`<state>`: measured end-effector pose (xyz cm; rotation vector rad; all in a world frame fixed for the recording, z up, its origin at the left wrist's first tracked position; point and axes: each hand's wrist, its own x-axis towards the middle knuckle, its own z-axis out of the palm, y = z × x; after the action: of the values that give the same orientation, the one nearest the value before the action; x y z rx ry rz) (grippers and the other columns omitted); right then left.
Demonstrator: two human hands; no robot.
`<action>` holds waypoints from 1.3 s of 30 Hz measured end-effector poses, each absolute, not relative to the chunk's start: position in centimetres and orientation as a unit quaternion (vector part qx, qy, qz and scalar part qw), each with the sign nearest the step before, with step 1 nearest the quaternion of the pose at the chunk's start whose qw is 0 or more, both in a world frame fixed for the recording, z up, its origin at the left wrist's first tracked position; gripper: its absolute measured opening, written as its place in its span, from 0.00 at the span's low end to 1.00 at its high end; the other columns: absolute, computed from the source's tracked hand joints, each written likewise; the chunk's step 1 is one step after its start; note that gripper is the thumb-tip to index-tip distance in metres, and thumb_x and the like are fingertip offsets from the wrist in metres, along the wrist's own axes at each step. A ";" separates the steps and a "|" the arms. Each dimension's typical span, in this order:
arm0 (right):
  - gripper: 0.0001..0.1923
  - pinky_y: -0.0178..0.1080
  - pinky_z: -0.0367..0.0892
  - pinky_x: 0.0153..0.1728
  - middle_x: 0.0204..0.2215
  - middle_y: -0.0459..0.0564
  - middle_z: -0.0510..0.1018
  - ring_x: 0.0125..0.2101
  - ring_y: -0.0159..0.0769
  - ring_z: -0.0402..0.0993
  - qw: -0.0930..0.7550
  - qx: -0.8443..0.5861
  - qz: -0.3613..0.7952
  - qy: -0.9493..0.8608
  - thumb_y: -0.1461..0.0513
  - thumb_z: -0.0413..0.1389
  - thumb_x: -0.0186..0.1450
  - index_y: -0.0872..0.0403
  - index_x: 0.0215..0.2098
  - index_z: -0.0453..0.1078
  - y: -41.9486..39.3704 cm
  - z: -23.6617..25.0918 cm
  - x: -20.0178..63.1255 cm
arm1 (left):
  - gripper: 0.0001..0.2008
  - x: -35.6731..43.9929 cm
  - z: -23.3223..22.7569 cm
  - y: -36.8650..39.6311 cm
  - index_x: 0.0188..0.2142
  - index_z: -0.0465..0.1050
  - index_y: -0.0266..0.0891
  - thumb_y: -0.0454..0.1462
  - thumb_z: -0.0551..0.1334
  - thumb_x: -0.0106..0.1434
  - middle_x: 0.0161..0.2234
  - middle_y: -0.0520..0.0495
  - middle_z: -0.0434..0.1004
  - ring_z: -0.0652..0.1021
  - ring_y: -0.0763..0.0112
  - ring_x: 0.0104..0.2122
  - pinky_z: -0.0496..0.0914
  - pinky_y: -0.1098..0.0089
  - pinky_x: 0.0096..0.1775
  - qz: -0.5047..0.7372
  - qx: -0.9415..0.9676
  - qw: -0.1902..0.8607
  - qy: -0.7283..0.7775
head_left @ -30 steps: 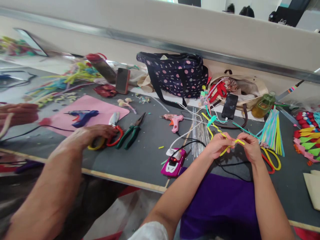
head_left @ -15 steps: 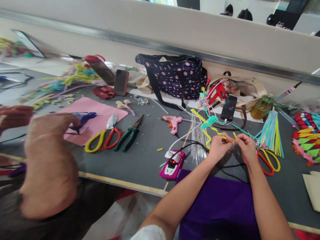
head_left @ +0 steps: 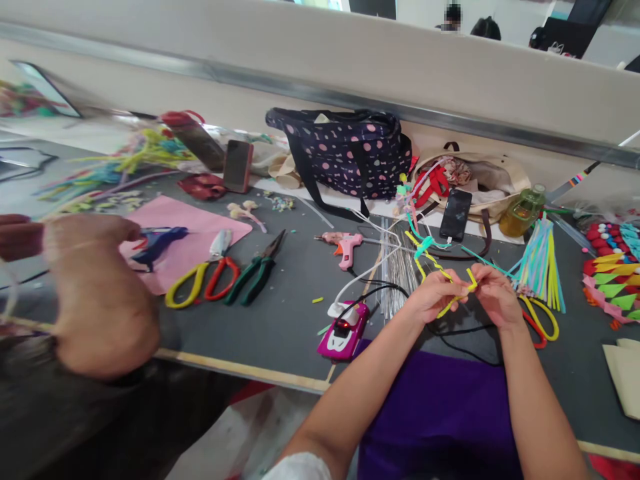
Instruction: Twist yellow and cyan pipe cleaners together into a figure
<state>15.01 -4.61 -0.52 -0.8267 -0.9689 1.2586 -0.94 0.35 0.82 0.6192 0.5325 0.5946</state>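
A bent yellow pipe cleaner [head_left: 434,261], with a teal piece [head_left: 424,247] wrapped round it near its far end, runs down into my left hand [head_left: 436,295]. My left fingers are closed on it, and a loop of yellow shows below them. My right hand [head_left: 496,297] pinches at the short upturned yellow end between the two hands; its fingertips partly hide the contact. Left of my hands lies a bundle of thin metal wires [head_left: 395,283]. Red-and-yellow-handled scissors [head_left: 545,317] lie beside my right wrist, below a fan of pastel pipe cleaners [head_left: 540,267].
A pink glue gun [head_left: 346,247] and a magenta power strip [head_left: 345,337] with cables lie to the left. Further left are green pliers [head_left: 254,277], more scissors [head_left: 203,280] and a co-worker's arm [head_left: 100,293]. A polka-dot bag [head_left: 345,157], phone [head_left: 456,215] and bottle [head_left: 523,212] stand behind.
The yellow strip between my hands has turned, and a loop of it now shows below my left fingers. The teal-wrapped part has shifted right. The co-worker's hand has moved left, off the blue glue gun.
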 end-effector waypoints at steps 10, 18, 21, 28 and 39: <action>0.04 0.39 0.62 0.44 0.42 0.49 0.67 0.47 0.40 0.63 0.584 -0.431 0.433 -0.534 0.61 0.60 0.57 0.48 0.31 0.76 -4.8 -0.4 15.7 | 0.19 -0.9 0.5 0.4 0.25 0.66 0.34 0.30 0.74 0.37 0.27 0.49 0.78 0.77 0.73 0.20 0.64 0.80 0.16 0.286 0.320 0.868 0.249; 0.06 0.41 0.63 0.45 0.43 0.49 0.67 0.47 0.41 0.64 0.548 -0.480 0.384 -0.567 0.58 0.63 0.58 0.47 0.34 0.76 -4.8 -0.3 16.0 | 0.16 -0.8 1.0 0.0 0.22 0.66 0.33 0.31 0.73 0.38 0.28 0.47 0.80 0.75 0.75 0.19 0.70 0.75 0.20 0.356 0.355 0.820 0.274; 0.06 0.41 0.63 0.45 0.41 0.50 0.68 0.46 0.41 0.65 0.557 -0.500 0.360 -0.557 0.57 0.64 0.56 0.48 0.32 0.76 -4.5 -0.5 15.9 | 0.15 -0.7 1.1 -0.1 0.22 0.67 0.33 0.33 0.73 0.40 0.27 0.47 0.79 0.74 0.76 0.19 0.71 0.74 0.22 0.382 0.386 0.790 0.285; 0.05 0.39 0.63 0.37 0.30 0.47 0.73 0.34 0.37 0.68 0.552 -0.540 0.306 -0.558 0.58 0.61 0.59 0.50 0.29 0.75 -4.1 -0.6 15.2 | 0.09 -0.4 0.8 -0.4 0.22 0.68 0.35 0.33 0.68 0.47 0.28 0.46 0.78 0.75 0.73 0.24 0.72 0.72 0.25 0.438 0.500 0.673 0.324; 0.10 0.37 0.64 0.34 0.30 0.46 0.77 0.31 0.35 0.70 0.562 -0.573 0.345 -0.487 0.55 0.62 0.58 0.53 0.33 0.74 -4.3 -0.6 14.6 | 0.09 -0.6 1.2 -0.1 0.22 0.67 0.36 0.34 0.68 0.47 0.30 0.46 0.78 0.75 0.72 0.26 0.72 0.72 0.25 0.453 0.481 0.672 0.335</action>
<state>14.57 -4.26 -0.56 -1.3499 -1.1464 0.8122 -0.61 -0.15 1.23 1.0828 0.7536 1.0190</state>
